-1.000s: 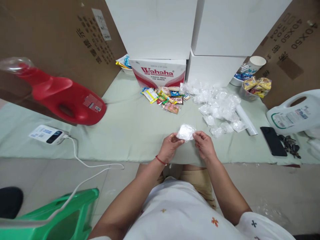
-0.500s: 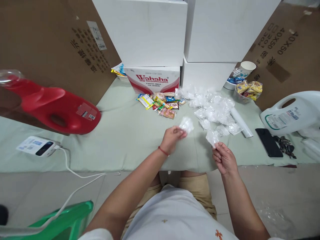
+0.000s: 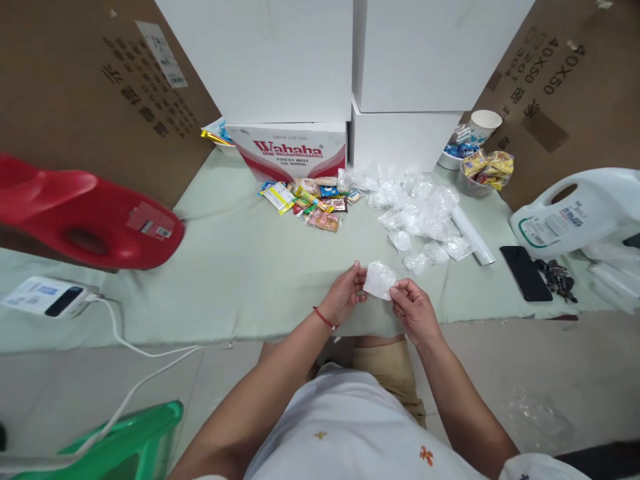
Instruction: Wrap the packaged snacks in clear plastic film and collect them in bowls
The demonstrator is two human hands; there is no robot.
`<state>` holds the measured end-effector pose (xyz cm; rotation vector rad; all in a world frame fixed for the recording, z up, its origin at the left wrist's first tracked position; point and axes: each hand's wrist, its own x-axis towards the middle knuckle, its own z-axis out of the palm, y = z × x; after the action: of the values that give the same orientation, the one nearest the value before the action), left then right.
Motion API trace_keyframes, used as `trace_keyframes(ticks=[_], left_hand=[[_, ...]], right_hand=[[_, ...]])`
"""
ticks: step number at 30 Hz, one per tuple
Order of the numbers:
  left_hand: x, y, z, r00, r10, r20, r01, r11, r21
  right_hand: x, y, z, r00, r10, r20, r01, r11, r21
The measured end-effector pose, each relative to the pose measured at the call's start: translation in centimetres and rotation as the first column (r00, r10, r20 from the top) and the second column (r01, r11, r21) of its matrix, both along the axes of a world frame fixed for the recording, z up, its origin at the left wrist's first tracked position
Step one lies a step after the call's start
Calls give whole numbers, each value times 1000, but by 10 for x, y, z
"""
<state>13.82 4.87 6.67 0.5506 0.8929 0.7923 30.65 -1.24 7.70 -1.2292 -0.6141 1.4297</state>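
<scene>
"Over the near edge of the cloth-covered table (image 3: 215, 273), what have you got?"

"One crinkled clear packet (image 3: 379, 280). My right hand (image 3: 415, 310) pinches its lower right corner, thumb against forefinger. My left hand (image 3: 344, 295) is half curled at its left edge; whether those fingers grip or only touch, I can't tell."

"How far along are you?"

"This packet is up between my hands, not set down. Beyond it, to the right, lies a heap of similar packets (image 3: 423, 208) beside a white roll (image 3: 473, 236)."

"Finished or waiting?"

"I can't tell from how they lie. The wrapped snacks (image 3: 309, 200) sit in their own pile by the Wahaha box (image 3: 290, 151), neither hand on them."
</scene>
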Motion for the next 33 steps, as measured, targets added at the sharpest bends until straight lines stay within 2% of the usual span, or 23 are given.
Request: trace_keyframes(ticks=[3, 10, 13, 15, 17, 19, 21, 23, 25, 30, 33], left_hand=[[-14, 5, 3, 999, 27, -25, -26, 999, 47], [-31, 0, 5, 998, 8, -57, -2, 995, 101], [-32, -5, 0, 989, 37, -145, -6, 977, 214], [-33, -8, -1, 961, 138, -240, -44, 932, 359], [-34, -13, 0, 914, 255, -316, -56, 850, 524], [-36, -17, 2, 874, 326, -360, -12, 756, 655], [-37, -21, 4, 852, 349, -390, 63, 672, 738], [-38, -25, 3, 842, 357, -405, 111, 619, 777], [-40, -28, 2, 861, 335, -382, 88, 642, 762], [-46, -32, 1, 968, 200, -152, -91, 844, 528], [-53, -30, 4, 977, 212, -30, -190, 922, 336]], right_hand=[[-5, 2, -5, 983, 74, 166, -83, 995, 53], [-2, 5, -14, 903, 121, 412, -189, 974, 128], [-1, 3, -17, 868, 87, 489, -166, 979, 120], [-3, 2, -16, 879, 3, 478, -53, 994, 92], [-8, 2, -11, 927, -29, 374, 19, 999, 30], [-17, 3, -4, 977, 42, 207, -31, 998, -52], [-28, 6, 4, 990, 123, 69, -116, 988, -98], [-38, 9, 8, 990, 141, -13, -142, 986, -93], [-45, 12, 10, 988, 130, -77, -136, 988, -73], [-52, 12, 5, 968, 174, -181, -189, 980, -70], [-49, 9, 4, 963, 175, -207, -192, 980, -61]])
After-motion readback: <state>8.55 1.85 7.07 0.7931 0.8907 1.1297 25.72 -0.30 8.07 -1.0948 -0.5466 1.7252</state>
